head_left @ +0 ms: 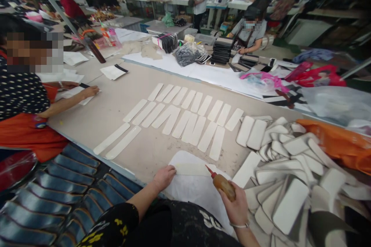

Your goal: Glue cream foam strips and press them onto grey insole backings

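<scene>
Near the table's front edge, my left hand (164, 178) pinches the left end of a pale strip (191, 169) lying on a white sheet (188, 189). Wrapped round an amber glue bottle (225, 187) with a red nozzle is my right hand (237, 205). The nozzle tip is just above the strip's right end. Several white rounded strips (189, 126) lie in slanting rows beyond my hands. To the right is a heap of white padded pieces (291, 204).
At the left, another person's hand (91, 91) handles white sheets on the same table (95, 131). Dark blue curved pieces (49, 196) are stacked below the front edge. An orange cloth (336, 142) lies beyond the heap; dark stacks (222, 50) stand across the table.
</scene>
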The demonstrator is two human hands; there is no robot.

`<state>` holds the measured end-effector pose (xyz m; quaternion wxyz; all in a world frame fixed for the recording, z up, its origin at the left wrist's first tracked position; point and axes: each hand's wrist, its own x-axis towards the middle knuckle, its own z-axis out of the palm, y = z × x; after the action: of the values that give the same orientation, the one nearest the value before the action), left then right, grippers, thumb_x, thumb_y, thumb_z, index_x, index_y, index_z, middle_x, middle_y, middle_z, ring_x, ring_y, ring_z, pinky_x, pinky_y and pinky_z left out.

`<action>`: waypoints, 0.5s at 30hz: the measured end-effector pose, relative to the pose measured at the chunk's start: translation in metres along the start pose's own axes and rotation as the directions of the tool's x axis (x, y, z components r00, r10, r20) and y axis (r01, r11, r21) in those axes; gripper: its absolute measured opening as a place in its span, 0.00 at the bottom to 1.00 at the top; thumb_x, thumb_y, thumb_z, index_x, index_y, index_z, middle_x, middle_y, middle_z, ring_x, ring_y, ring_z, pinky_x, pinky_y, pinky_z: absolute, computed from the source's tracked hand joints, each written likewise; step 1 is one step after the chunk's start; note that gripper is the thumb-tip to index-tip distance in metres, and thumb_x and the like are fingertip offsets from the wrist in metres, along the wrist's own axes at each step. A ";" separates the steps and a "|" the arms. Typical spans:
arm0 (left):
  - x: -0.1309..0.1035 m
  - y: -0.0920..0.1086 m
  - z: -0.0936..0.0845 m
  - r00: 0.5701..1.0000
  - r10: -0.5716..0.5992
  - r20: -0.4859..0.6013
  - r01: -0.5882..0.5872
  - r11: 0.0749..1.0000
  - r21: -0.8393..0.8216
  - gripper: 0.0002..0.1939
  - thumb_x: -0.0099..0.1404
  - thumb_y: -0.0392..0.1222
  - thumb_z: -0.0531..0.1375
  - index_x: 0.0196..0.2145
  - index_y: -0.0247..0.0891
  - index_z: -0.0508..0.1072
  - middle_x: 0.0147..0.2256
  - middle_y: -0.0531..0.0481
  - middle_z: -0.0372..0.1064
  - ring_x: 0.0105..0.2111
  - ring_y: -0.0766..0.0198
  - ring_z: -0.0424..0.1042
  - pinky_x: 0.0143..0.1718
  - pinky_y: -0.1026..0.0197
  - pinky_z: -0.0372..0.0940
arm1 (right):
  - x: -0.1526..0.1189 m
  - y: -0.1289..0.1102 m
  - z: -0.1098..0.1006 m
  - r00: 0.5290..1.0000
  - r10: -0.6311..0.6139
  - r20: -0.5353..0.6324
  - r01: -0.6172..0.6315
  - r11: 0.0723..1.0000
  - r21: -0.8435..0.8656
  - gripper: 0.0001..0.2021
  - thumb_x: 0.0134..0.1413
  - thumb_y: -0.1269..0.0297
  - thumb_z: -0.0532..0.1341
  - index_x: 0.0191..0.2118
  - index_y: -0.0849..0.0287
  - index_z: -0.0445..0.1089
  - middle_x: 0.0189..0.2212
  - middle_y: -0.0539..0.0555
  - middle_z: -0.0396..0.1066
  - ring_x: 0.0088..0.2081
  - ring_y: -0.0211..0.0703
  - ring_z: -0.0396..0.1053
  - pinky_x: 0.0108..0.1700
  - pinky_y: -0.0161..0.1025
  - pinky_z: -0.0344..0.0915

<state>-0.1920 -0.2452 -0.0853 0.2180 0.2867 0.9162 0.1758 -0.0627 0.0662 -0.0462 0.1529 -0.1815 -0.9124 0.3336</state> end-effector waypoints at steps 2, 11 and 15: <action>0.000 0.000 -0.002 1.000 -0.003 0.020 0.003 1.000 0.003 0.15 0.67 0.38 0.46 0.43 0.40 0.70 0.40 0.48 0.68 0.40 0.63 0.66 0.45 0.61 0.61 | 0.001 -0.014 0.010 0.992 -0.084 0.091 0.078 0.995 0.065 0.23 0.45 0.54 0.62 0.46 0.62 0.64 0.38 0.59 0.67 0.41 0.52 0.65 0.43 0.51 0.65; 0.001 0.001 -0.006 0.999 -0.004 0.053 0.004 1.000 0.011 0.15 0.67 0.41 0.46 0.41 0.40 0.71 0.38 0.48 0.68 0.37 0.62 0.66 0.42 0.61 0.61 | 0.017 -0.060 0.064 0.919 -0.295 0.261 0.236 0.943 0.235 0.21 0.44 0.61 0.63 0.46 0.60 0.63 0.38 0.58 0.67 0.41 0.49 0.65 0.44 0.47 0.66; 0.001 0.000 -0.004 0.999 -0.009 0.046 0.009 1.000 0.007 0.15 0.67 0.40 0.46 0.38 0.39 0.72 0.38 0.48 0.68 0.38 0.62 0.66 0.43 0.61 0.61 | 0.018 -0.060 0.069 0.916 -0.277 0.291 0.212 0.948 0.237 0.20 0.43 0.64 0.63 0.45 0.60 0.63 0.37 0.57 0.66 0.41 0.48 0.65 0.44 0.46 0.66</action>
<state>-0.1944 -0.2455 -0.0825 0.2387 0.2874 0.9128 0.1649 -0.1200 -0.0074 -0.0541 0.0607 0.0075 -0.9021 0.4272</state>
